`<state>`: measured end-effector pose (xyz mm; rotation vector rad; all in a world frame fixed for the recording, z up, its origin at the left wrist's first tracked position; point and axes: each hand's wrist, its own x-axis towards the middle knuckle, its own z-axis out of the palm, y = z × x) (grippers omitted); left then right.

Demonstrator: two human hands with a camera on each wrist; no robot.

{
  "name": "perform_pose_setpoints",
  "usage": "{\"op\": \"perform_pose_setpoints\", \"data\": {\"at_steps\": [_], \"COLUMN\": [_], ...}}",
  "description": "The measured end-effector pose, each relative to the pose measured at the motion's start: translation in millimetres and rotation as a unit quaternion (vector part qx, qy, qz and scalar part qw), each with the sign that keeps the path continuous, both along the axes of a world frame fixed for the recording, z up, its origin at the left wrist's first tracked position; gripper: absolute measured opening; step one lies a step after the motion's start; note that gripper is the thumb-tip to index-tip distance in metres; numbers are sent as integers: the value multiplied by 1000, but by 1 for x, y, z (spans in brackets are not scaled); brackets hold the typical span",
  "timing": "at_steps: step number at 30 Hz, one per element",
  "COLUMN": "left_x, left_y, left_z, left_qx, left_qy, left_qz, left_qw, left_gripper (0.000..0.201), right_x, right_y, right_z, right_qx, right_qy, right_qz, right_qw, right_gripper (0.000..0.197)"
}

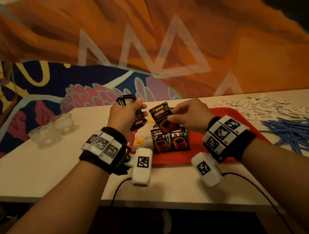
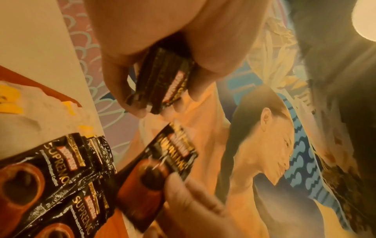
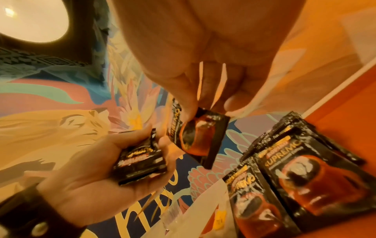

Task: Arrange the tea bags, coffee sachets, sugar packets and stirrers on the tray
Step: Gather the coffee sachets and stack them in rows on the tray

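A single black coffee sachet [image 1: 159,114] hangs above the red tray [image 1: 171,157], pinched between the thumb and fingers of the right hand [image 1: 188,117], while the left hand [image 1: 125,117] just beside it curls round a stack of sachets [image 1: 130,107]. Below them two more sachets [image 1: 170,140] lie side by side on the tray next to white tea bags [image 1: 142,141] with yellow tags. On the white table [image 1: 43,171], sugar packets [image 1: 260,106] and blue stirrers [image 1: 299,133] lie heaped to the right and two clear cups [image 1: 53,128] stand to the left.
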<state>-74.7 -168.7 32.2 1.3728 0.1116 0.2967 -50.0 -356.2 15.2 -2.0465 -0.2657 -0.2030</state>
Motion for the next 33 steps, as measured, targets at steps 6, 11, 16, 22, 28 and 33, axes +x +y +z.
{"op": "perform_pose_setpoints", "data": {"at_steps": [6, 11, 16, 22, 28, 33], "left_x": [-2, -1, 8, 17, 24, 28], "left_y": [27, 31, 26, 23, 19, 17], "left_z": [-9, -23, -32, -35, -36, -36], "left_qx": [-27, 43, 102, 127, 140, 135], "left_qy": [56, 132, 208, 236, 230, 239], "left_qz": [-7, -58, -106, -139, -138, -143], "left_qw": [998, 989, 967, 953, 953, 951], "left_gripper": [13, 8, 16, 14, 17, 22], "right_x": [7, 6, 10, 13, 10, 9], "right_y": [9, 23, 29, 32, 30, 30], "right_z": [-12, -17, -25, -32, -34, -37], "right_qx": [-102, -96, -102, -109, -95, -109], "right_qy": [161, 236, 256, 252, 240, 218], "right_qz": [26, 41, 28, 14, 2, 1], "right_qw": [981, 966, 961, 961, 966, 970], "right_gripper": [13, 14, 16, 20, 27, 31]}}
